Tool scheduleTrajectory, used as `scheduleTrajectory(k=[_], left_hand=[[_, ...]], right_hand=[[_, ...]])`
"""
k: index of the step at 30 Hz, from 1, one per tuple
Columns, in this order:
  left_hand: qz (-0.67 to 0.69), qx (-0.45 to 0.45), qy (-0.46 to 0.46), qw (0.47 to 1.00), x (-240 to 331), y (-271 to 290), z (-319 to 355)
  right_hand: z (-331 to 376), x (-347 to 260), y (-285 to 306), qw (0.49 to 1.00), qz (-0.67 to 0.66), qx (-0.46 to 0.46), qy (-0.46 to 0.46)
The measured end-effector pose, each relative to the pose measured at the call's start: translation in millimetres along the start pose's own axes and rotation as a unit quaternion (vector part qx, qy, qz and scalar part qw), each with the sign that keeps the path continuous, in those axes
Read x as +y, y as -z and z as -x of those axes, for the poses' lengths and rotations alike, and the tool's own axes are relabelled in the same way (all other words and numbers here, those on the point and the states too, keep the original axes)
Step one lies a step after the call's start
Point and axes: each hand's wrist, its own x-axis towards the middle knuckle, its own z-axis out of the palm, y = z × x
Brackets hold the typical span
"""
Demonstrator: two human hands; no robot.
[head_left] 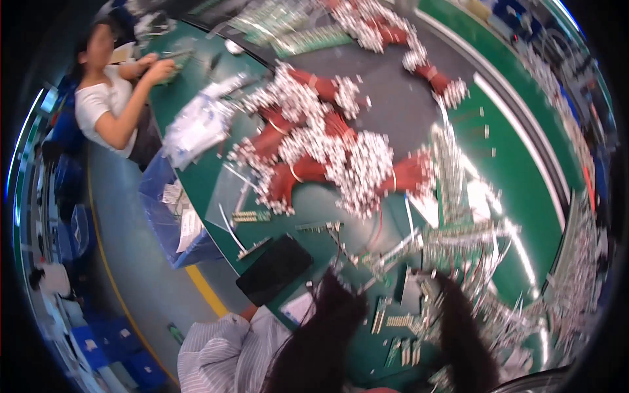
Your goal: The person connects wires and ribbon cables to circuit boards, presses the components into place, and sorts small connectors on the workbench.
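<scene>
Neither of my hands can be made out. Two dark, blurred shapes, a left one (321,334) and a right one (462,327), rise from the lower edge and cover part of the green work table (308,223). Between them lie several small circuit boards (406,352) and strips with pale connectors. A dark flat rectangular thing (275,268) rests at the table's left edge, next to a narrow board (253,249) with a white wire. Striped cloth (223,354) shows at the lower left, with a small patch of skin above it; whose it is I cannot tell.
Bundled red wires with white connectors (308,173) are heaped mid-table. Boards with loose wires (472,236) crowd the right. Clear plastic bags (200,124) lie at the far left, above a blue-lined bin (164,209). A co-worker (111,98) handles something across the table's left side.
</scene>
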Motion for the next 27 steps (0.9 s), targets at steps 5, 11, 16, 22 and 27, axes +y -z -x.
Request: scheduleTrajectory(k=[5, 11, 16, 22, 27], left_hand=[[-0.009, -0.125, -0.001, 0.992, -31.0, -1.3, 67.2], [0.005, -0.219, -0.036, 0.975, -51.0, 2.3, 102.0], [0.053, -0.206, -0.082, 0.974, -5.2, -77.9, 49.4], [0.087, -0.182, -0.118, 0.972, 73.0, -149.8, -5.5], [0.079, -0.188, -0.132, 0.97, 84.4, -135.3, 5.5]], right_hand=[[188.5, 10.4, -27.5, 0.99, 0.023, 0.053, -0.132], [336.1, -16.6, -61.6, 0.964, 0.057, 0.124, -0.228], [283.0, -10.6, -10.2, 0.954, 0.108, 0.179, -0.214], [217.5, -12.0, 63.7, 0.943, 0.155, 0.217, -0.201], [248.3, -31.3, 51.9, 0.933, 0.168, 0.227, -0.224]])
